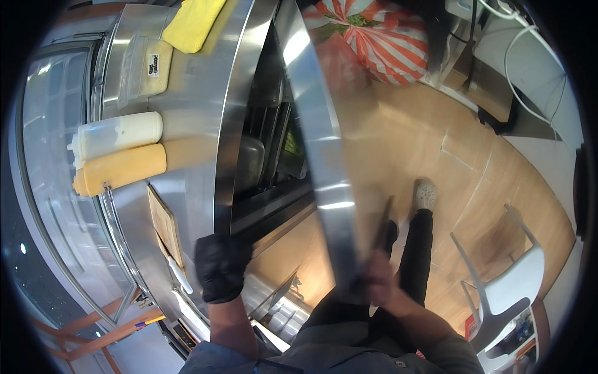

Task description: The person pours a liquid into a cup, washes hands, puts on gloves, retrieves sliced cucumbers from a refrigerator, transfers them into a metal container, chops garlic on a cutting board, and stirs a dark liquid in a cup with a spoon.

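Observation:
My left hand (223, 268), in a black glove, is closed in a fist at the near corner of the steel counter (193, 118); anything inside it is hidden. My bare right hand (381, 282) is smeared by motion at the near end of the pulled-out steel drawer front (330, 181). A dark, narrow, blade-shaped thing (384, 221) sticks up from this hand. Between the drawer front and the counter, the open drawer shows clear containers (250, 161) and something leafy green (291, 146), partly in shadow.
On the counter are two squeeze bottles, one white (121, 134) and one yellow (124, 168), a bagged block (156, 68), a yellow cloth (192, 25), a wooden board (163, 221) and a white-handled knife (180, 275). Rightward are a striped bag (392, 47) and a white chair (514, 283).

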Demonstrator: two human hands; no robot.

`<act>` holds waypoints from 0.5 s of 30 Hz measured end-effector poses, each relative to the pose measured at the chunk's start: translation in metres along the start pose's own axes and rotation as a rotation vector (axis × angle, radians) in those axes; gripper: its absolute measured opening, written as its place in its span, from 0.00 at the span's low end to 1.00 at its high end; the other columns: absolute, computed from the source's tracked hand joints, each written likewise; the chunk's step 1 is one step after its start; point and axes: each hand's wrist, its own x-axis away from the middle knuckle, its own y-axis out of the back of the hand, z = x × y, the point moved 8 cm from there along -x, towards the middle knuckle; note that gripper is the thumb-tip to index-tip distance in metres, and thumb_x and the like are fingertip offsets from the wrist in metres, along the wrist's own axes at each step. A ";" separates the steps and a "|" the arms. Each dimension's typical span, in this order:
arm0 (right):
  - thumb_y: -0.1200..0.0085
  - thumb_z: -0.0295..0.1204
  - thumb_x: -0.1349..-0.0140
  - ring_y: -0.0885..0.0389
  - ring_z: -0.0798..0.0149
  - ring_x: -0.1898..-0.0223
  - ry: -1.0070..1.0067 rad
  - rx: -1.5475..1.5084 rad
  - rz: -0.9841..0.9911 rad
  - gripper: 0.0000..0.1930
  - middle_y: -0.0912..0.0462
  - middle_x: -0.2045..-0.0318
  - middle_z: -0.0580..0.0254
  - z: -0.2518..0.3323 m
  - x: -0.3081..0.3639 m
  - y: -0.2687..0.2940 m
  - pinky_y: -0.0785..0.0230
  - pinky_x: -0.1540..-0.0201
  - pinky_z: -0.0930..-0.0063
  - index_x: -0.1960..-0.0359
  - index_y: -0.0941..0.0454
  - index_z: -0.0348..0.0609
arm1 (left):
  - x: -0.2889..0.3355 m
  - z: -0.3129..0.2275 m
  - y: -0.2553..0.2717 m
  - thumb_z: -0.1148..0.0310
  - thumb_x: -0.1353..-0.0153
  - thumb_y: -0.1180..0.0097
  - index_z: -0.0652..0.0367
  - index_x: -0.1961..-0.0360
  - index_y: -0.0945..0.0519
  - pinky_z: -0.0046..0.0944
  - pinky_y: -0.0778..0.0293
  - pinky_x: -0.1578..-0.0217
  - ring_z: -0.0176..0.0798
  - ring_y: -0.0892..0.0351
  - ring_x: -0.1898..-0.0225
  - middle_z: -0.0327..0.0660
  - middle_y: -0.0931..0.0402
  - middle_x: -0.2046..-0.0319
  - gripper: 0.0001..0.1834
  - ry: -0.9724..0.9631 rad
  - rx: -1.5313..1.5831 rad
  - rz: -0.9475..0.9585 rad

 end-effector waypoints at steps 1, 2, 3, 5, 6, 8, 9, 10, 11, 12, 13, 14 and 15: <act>0.52 0.53 0.33 0.30 0.55 0.76 0.008 0.026 -0.151 0.25 0.28 0.79 0.57 0.011 0.006 0.037 0.40 0.70 0.59 0.76 0.28 0.44 | -0.004 0.020 -0.004 0.65 0.34 0.49 0.61 0.75 0.24 0.36 0.33 0.79 0.33 0.30 0.82 0.40 0.27 0.80 0.14 0.105 -0.166 0.038; 0.58 0.59 0.29 0.32 0.56 0.76 0.008 0.116 -0.151 0.30 0.31 0.79 0.59 0.018 0.004 0.074 0.40 0.69 0.61 0.78 0.31 0.45 | -0.008 0.043 -0.015 0.64 0.33 0.50 0.64 0.70 0.21 0.35 0.32 0.77 0.31 0.28 0.79 0.39 0.25 0.78 0.15 0.227 -0.360 0.187; 0.58 0.59 0.29 0.32 0.56 0.76 0.032 0.185 -0.190 0.30 0.31 0.79 0.58 0.024 -0.001 0.110 0.40 0.69 0.61 0.78 0.31 0.45 | -0.019 0.062 -0.043 0.64 0.32 0.50 0.65 0.66 0.18 0.33 0.31 0.75 0.29 0.27 0.77 0.38 0.24 0.76 0.15 0.134 -0.434 0.538; 0.58 0.59 0.29 0.32 0.56 0.76 0.084 0.326 -0.317 0.30 0.30 0.79 0.58 0.034 -0.013 0.177 0.40 0.69 0.61 0.77 0.31 0.45 | -0.033 0.136 -0.039 0.63 0.31 0.49 0.66 0.60 0.16 0.30 0.31 0.70 0.27 0.26 0.72 0.36 0.22 0.73 0.16 0.606 -0.383 0.534; 0.58 0.59 0.29 0.32 0.56 0.76 0.118 0.432 -0.393 0.30 0.30 0.79 0.58 0.039 -0.021 0.209 0.40 0.69 0.61 0.77 0.31 0.45 | -0.043 0.163 -0.037 0.62 0.31 0.49 0.65 0.58 0.16 0.30 0.31 0.69 0.27 0.26 0.71 0.36 0.22 0.72 0.16 0.624 -0.432 0.505; 0.58 0.59 0.30 0.31 0.56 0.75 0.188 0.618 -0.502 0.30 0.30 0.78 0.58 0.042 -0.040 0.259 0.40 0.69 0.61 0.77 0.30 0.45 | -0.074 0.211 -0.028 0.60 0.30 0.49 0.62 0.56 0.15 0.29 0.31 0.68 0.26 0.25 0.70 0.35 0.21 0.71 0.17 0.627 -0.486 0.428; 0.58 0.59 0.30 0.31 0.56 0.75 0.161 0.767 -0.525 0.30 0.30 0.78 0.58 0.039 -0.052 0.278 0.40 0.69 0.61 0.77 0.30 0.45 | -0.090 0.230 -0.021 0.59 0.30 0.50 0.62 0.56 0.15 0.28 0.30 0.67 0.26 0.25 0.69 0.34 0.20 0.70 0.18 0.633 -0.516 0.380; 0.58 0.59 0.30 0.31 0.56 0.75 0.151 0.864 -0.544 0.30 0.30 0.78 0.58 0.036 -0.061 0.294 0.39 0.69 0.61 0.77 0.30 0.44 | -0.101 0.246 -0.016 0.58 0.29 0.50 0.61 0.53 0.16 0.28 0.29 0.65 0.28 0.23 0.69 0.34 0.20 0.70 0.19 0.673 -0.435 0.341; 0.58 0.59 0.30 0.31 0.56 0.75 0.146 0.937 -0.559 0.30 0.30 0.78 0.58 0.034 -0.070 0.307 0.39 0.69 0.61 0.76 0.30 0.44 | -0.111 0.259 -0.011 0.57 0.29 0.50 0.60 0.51 0.17 0.30 0.27 0.65 0.29 0.22 0.68 0.35 0.18 0.68 0.19 0.693 -0.356 0.280; 0.58 0.59 0.30 0.31 0.56 0.75 0.147 0.970 -0.569 0.30 0.29 0.78 0.58 0.031 -0.077 0.318 0.39 0.69 0.61 0.76 0.30 0.44 | -0.119 0.270 -0.004 0.56 0.29 0.49 0.60 0.49 0.18 0.31 0.25 0.65 0.31 0.20 0.67 0.37 0.17 0.66 0.19 0.712 -0.284 0.195; 0.58 0.59 0.30 0.30 0.56 0.75 0.149 1.002 -0.578 0.30 0.29 0.78 0.58 0.028 -0.082 0.326 0.39 0.69 0.61 0.76 0.30 0.44 | -0.125 0.277 -0.002 0.57 0.29 0.49 0.60 0.48 0.19 0.33 0.24 0.65 0.32 0.20 0.67 0.39 0.16 0.64 0.19 0.661 -0.204 0.159; 0.58 0.59 0.30 0.30 0.56 0.75 0.152 1.023 -0.582 0.30 0.29 0.78 0.58 0.025 -0.086 0.333 0.39 0.69 0.61 0.76 0.30 0.44 | -0.131 0.284 0.001 0.57 0.29 0.49 0.60 0.48 0.19 0.34 0.23 0.65 0.33 0.19 0.67 0.41 0.16 0.62 0.19 0.613 -0.133 0.103; 0.58 0.59 0.30 0.30 0.56 0.75 0.156 1.042 -0.587 0.30 0.29 0.77 0.58 0.022 -0.088 0.338 0.39 0.69 0.61 0.76 0.30 0.44 | -0.137 0.290 0.004 0.58 0.29 0.49 0.61 0.47 0.20 0.35 0.22 0.65 0.34 0.18 0.66 0.43 0.15 0.61 0.19 0.553 -0.037 0.065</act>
